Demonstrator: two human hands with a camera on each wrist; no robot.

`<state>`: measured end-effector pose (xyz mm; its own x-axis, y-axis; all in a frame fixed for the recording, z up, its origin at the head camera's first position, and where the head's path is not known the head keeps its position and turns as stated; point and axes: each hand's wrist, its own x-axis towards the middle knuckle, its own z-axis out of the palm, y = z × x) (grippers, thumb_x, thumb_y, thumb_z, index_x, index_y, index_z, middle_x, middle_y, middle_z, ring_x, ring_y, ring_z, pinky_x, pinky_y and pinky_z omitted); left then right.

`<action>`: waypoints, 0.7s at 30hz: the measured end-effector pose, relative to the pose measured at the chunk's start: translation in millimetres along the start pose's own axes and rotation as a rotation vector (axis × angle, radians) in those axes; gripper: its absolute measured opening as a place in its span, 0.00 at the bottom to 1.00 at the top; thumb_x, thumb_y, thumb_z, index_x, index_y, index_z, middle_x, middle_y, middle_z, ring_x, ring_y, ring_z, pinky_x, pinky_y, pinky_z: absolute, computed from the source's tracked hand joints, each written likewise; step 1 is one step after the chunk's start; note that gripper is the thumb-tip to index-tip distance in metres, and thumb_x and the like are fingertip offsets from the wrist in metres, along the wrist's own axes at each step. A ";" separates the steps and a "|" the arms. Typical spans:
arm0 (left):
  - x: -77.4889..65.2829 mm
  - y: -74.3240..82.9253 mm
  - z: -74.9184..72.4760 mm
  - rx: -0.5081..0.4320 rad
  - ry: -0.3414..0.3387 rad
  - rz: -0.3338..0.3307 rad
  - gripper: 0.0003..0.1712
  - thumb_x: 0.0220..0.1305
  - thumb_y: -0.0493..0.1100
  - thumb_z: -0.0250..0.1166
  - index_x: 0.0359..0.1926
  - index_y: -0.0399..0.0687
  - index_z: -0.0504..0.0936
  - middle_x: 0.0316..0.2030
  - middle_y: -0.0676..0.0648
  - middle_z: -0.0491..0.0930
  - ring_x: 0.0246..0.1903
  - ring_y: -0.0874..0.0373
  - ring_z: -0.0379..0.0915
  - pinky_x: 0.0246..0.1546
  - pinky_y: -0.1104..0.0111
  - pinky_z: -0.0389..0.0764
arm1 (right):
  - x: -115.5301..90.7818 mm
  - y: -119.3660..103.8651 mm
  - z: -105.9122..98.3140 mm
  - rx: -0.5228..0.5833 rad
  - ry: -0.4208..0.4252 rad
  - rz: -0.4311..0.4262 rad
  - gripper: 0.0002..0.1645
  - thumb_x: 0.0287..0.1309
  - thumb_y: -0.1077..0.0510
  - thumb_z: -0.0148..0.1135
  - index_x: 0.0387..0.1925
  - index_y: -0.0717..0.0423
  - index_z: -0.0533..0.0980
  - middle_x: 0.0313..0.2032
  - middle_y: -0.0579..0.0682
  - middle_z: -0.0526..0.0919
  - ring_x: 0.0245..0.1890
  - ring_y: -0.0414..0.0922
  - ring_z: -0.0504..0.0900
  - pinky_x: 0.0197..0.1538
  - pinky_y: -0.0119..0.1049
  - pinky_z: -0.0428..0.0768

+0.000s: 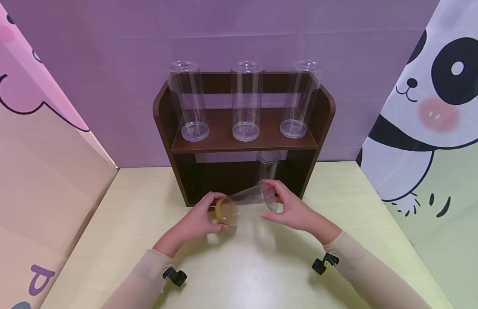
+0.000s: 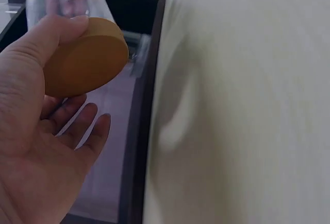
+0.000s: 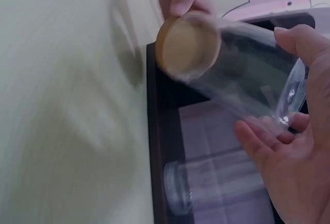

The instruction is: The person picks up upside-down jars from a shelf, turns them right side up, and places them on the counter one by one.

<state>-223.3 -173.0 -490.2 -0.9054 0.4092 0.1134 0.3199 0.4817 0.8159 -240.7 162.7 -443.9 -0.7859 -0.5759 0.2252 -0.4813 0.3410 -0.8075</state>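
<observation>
A clear cylindrical jar (image 1: 248,196) with a tan, wood-coloured lid (image 1: 220,211) is held sideways and tilted just in front of the shelf, lid end to the left. My left hand (image 1: 202,216) grips the lid; in the left wrist view its thumb lies on the lid's rim, with several fingers spread below. Around the jar's far end, my right hand (image 1: 290,208) holds it between thumb and fingers, as the right wrist view shows. Another clear jar (image 1: 268,165) stands on the lower shelf behind, partly hidden by the right hand.
A dark brown two-tier shelf (image 1: 244,149) stands at the back of the pale table (image 1: 239,274). Three tall clear jars (image 1: 246,101) stand spaced along its upper tier. A purple cloth (image 1: 239,21) hangs behind, with cartoon panels at both sides.
</observation>
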 end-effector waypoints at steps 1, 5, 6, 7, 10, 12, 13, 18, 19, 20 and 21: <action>-0.7 0.4 -3.0 0.012 0.004 0.010 0.51 0.55 0.42 0.89 0.75 0.51 0.71 0.66 0.50 0.74 0.66 0.48 0.75 0.71 0.48 0.80 | -1.1 3.0 -0.2 0.001 -0.008 -0.001 0.54 0.63 0.59 0.82 0.82 0.58 0.61 0.69 0.55 0.74 0.69 0.52 0.77 0.74 0.51 0.79; -2.9 4.0 -13.4 0.045 0.012 0.048 0.50 0.55 0.42 0.89 0.74 0.55 0.70 0.66 0.53 0.72 0.66 0.51 0.74 0.72 0.50 0.79 | -5.6 14.3 0.3 0.027 -0.044 0.001 0.54 0.62 0.62 0.82 0.81 0.60 0.60 0.71 0.57 0.73 0.70 0.54 0.76 0.76 0.52 0.76; -2.9 5.1 -15.5 0.047 0.014 0.059 0.50 0.54 0.41 0.89 0.74 0.55 0.70 0.66 0.54 0.72 0.66 0.52 0.75 0.72 0.51 0.79 | -6.8 17.0 0.6 0.031 -0.052 0.006 0.53 0.62 0.62 0.82 0.81 0.60 0.60 0.72 0.57 0.72 0.70 0.55 0.77 0.76 0.53 0.76; -3.0 6.4 -17.3 0.052 0.015 0.068 0.50 0.54 0.40 0.89 0.73 0.56 0.70 0.66 0.55 0.71 0.66 0.52 0.75 0.72 0.53 0.79 | -7.9 19.6 0.8 0.028 -0.060 0.009 0.53 0.63 0.61 0.82 0.80 0.60 0.60 0.72 0.57 0.72 0.70 0.55 0.77 0.76 0.54 0.76; -3.0 9.5 -21.0 0.041 0.017 0.108 0.49 0.54 0.38 0.88 0.72 0.54 0.71 0.65 0.54 0.71 0.65 0.53 0.77 0.71 0.56 0.80 | -10.1 25.9 1.8 0.021 -0.075 0.012 0.52 0.62 0.60 0.83 0.78 0.60 0.61 0.71 0.58 0.73 0.69 0.56 0.79 0.75 0.57 0.76; -3.0 10.0 -22.3 0.030 0.012 0.132 0.49 0.54 0.37 0.87 0.72 0.53 0.71 0.65 0.53 0.71 0.65 0.53 0.78 0.71 0.57 0.80 | -10.5 28.9 2.1 0.014 -0.079 0.009 0.51 0.62 0.58 0.83 0.77 0.60 0.62 0.71 0.58 0.74 0.68 0.56 0.79 0.75 0.58 0.77; -2.8 9.6 -22.5 0.020 0.008 0.142 0.49 0.54 0.37 0.87 0.72 0.52 0.71 0.65 0.52 0.71 0.65 0.53 0.78 0.71 0.58 0.80 | -10.5 30.1 2.1 0.012 -0.081 0.006 0.51 0.61 0.58 0.84 0.76 0.60 0.62 0.71 0.57 0.75 0.69 0.56 0.78 0.74 0.58 0.77; -2.6 8.1 -22.7 -0.080 0.007 0.168 0.51 0.54 0.32 0.86 0.75 0.47 0.70 0.67 0.49 0.70 0.66 0.50 0.76 0.71 0.61 0.80 | -10.5 32.6 2.3 -0.006 -0.083 0.007 0.54 0.60 0.57 0.85 0.78 0.60 0.62 0.70 0.56 0.77 0.71 0.55 0.78 0.76 0.58 0.76; -2.6 8.2 -22.6 -0.104 0.013 0.173 0.51 0.54 0.31 0.86 0.75 0.46 0.70 0.67 0.48 0.69 0.67 0.49 0.75 0.70 0.61 0.80 | -10.7 33.0 2.5 -0.012 -0.083 0.014 0.54 0.60 0.57 0.85 0.79 0.60 0.62 0.71 0.56 0.77 0.72 0.55 0.77 0.76 0.58 0.75; -2.7 9.0 -22.7 -0.126 0.022 0.178 0.51 0.55 0.31 0.86 0.76 0.46 0.70 0.68 0.48 0.69 0.68 0.48 0.74 0.70 0.61 0.80 | -10.9 33.3 3.0 -0.022 -0.084 0.023 0.55 0.60 0.56 0.85 0.80 0.59 0.62 0.71 0.56 0.77 0.72 0.55 0.76 0.77 0.58 0.74; -2.8 9.9 -22.7 -0.142 0.033 0.184 0.51 0.55 0.31 0.86 0.76 0.46 0.70 0.68 0.48 0.69 0.68 0.48 0.73 0.69 0.61 0.81 | -11.2 34.3 3.9 -0.036 -0.084 0.031 0.55 0.60 0.56 0.85 0.80 0.58 0.62 0.72 0.56 0.76 0.73 0.56 0.76 0.77 0.59 0.74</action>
<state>-224.0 -187.0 -469.6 -0.8450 0.4532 0.2839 0.4396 0.2864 0.8513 -246.9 178.0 -476.2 -0.7658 -0.6246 0.1530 -0.4723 0.3847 -0.7931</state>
